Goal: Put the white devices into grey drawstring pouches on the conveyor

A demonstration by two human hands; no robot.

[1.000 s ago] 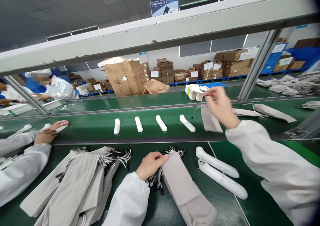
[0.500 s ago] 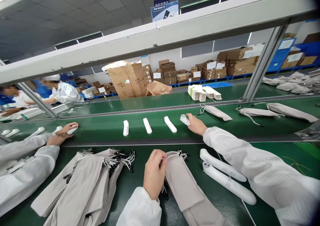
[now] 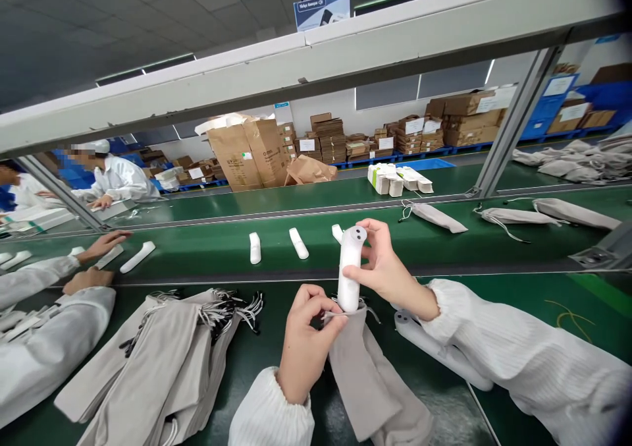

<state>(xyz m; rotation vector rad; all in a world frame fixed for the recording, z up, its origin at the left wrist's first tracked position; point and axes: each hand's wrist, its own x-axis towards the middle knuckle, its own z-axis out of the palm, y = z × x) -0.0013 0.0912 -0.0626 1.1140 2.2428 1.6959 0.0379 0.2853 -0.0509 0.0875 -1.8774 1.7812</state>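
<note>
My left hand [image 3: 307, 340] pinches the rim of a grey drawstring pouch [image 3: 363, 380] between thumb and fingers and holds its mouth up. In my right hand [image 3: 390, 268] is a white handheld device [image 3: 349, 271], upright, with two dark round spots at its top end. The device's lower end is at the pouch's mouth, just inside it as far as I can see. Beneath my right sleeve, another white device [image 3: 439, 350] lies partly hidden on the green table. To the left of my left hand is a pile of grey pouches [image 3: 168, 360] with white cords.
On the green belt [image 3: 197, 255] lie spaced white devices [image 3: 299, 243]; one is partly behind the held device. Bulging pouches [image 3: 439, 217] lie at the belt's right. A co-worker's hands [image 3: 101, 251] are at the left. White boxes [image 3: 388, 180] stand beyond, under a metal frame [image 3: 296, 83].
My right hand has lifted the white device off the belt and brought it left and down, turned upright, to the pouch. My left hand has raised the pouch's mouth. The co-worker's hands moved left.
</note>
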